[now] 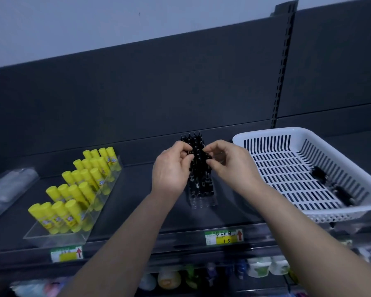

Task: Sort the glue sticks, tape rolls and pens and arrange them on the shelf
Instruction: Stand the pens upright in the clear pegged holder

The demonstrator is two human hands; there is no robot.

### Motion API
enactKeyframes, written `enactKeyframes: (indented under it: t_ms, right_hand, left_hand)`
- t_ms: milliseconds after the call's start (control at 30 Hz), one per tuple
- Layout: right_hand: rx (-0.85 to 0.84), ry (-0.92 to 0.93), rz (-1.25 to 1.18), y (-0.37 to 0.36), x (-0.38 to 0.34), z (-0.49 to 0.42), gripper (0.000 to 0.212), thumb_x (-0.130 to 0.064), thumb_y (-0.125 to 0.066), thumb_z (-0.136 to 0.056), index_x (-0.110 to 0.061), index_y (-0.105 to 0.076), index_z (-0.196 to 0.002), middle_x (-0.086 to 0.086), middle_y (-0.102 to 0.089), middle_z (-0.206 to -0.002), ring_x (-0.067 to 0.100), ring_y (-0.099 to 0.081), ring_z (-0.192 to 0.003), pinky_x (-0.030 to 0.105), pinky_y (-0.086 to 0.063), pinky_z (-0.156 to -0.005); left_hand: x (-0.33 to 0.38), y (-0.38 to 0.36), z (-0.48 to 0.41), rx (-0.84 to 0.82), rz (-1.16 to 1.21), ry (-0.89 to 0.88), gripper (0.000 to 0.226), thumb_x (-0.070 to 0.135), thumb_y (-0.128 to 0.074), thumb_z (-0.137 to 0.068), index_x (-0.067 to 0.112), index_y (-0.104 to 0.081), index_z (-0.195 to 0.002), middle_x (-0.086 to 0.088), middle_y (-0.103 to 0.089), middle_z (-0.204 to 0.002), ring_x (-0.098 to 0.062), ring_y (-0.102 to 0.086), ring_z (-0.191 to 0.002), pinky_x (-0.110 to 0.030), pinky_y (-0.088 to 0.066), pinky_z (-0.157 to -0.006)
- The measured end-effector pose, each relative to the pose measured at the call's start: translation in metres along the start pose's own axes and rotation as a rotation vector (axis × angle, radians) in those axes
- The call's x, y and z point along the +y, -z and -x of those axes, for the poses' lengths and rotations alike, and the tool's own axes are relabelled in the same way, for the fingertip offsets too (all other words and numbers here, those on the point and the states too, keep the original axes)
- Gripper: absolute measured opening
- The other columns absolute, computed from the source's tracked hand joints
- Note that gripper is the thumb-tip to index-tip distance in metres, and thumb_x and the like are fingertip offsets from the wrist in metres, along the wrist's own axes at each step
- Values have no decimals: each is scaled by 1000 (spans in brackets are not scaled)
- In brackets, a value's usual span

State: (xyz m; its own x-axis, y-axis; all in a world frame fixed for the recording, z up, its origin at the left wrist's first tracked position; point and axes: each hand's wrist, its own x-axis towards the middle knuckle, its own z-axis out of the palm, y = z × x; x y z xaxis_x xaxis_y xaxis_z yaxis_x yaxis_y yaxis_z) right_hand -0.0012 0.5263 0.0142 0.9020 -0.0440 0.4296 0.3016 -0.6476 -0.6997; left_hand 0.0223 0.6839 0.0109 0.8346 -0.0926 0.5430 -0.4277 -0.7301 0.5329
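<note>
Pens [200, 181] are stood upright in a clear rack [204, 203] at frame centre. Left hand [169, 170] and right hand [229, 166] are pinched on pen tops, apparently for seating.

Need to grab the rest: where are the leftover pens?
In the head view, right side: a few black pens lie in the white basket, right of the clear pen holder.

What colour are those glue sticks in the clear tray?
Bright yellow glue sticks, clearest in the head view.
</note>
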Motion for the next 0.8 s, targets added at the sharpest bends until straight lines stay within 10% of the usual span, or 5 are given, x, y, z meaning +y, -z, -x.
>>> enactKeyframes:
  t_ms: [800]
  right_hand:
    - [8,37,-46,-16,2,-3,28,-12,-69,-83,-27,-65,-105,-14,-63,-88,0,-60,-74,22,-51,-78]
  left_hand:
    - [-19,-8,15,-100,-171,33,23,28,-66,-88,23,-66,-111,12,-61,-81,-8,-46,-83,-22,-39,-73]
